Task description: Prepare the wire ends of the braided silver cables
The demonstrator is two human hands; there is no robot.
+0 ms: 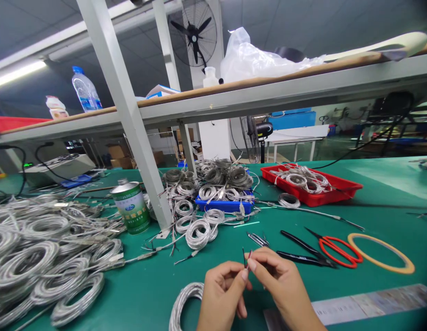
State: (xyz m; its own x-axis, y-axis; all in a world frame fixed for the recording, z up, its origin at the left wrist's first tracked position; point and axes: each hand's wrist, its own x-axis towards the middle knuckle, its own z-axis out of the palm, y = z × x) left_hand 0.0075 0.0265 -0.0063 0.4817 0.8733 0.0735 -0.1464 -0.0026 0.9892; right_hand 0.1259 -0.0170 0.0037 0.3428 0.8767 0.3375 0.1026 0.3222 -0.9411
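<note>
My left hand [222, 292] and my right hand [280, 282] meet over the green table, fingertips pinched together. Thin wires, one black [244, 257] and one dark red [250, 254], stick up from between the fingers; which hand grips which wire is hard to tell. Beside my left hand lies a coil of clear-jacketed silvery cable [181, 305], partly hidden by that hand. A steel ruler [354, 307] runs under my right forearm. Just beyond my right hand are black-handled cutting pliers [301, 253], tweezers [257, 238] and red-handled scissors [341, 250].
Many cable coils [44, 257] pile up on the left, near a green can [131, 209] and a shelf post [130, 119]. A blue tray [223, 206] and a red tray [312, 198] hold more coils. A yellow tape roll [381, 253] lies right. A shelf [234, 99] crosses above.
</note>
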